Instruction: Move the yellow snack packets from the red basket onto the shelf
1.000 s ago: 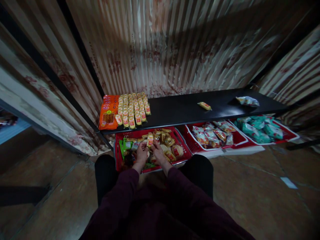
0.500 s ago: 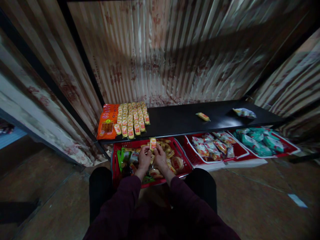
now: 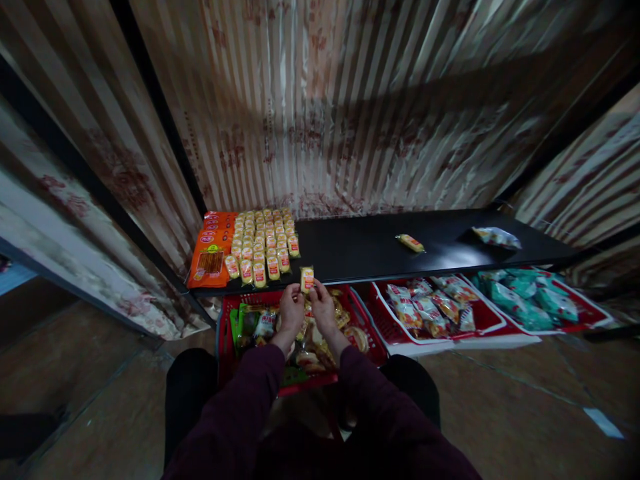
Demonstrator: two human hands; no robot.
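Note:
Between my fingertips is a small wrapped snack cake (image 3: 307,279), upright with its red and white label toward me. My left hand (image 3: 291,311) pinches its left side and my right hand (image 3: 323,309) pinches its lower right. Both hands are above a red basket (image 3: 373,333) of mixed packaged snacks, at the shelf's front edge. Just left of the held cake, rows of matching wrapped cakes (image 3: 265,241) stand on the black shelf (image 3: 345,250). Orange snack packets (image 3: 210,257) lie at the shelf's left end.
One wrapped cake (image 3: 411,243) lies alone further right on the shelf, with a clear-and-white packet (image 3: 497,237) beyond it. Below stand a basket of white and orange packets (image 3: 434,305) and one of teal packets (image 3: 530,297). A striped curtain (image 3: 320,133) hangs behind.
The view has shifted slightly. My hands, still pinching the cake, are a little closer to the shelf's front edge. The cakes in rows look unchanged.

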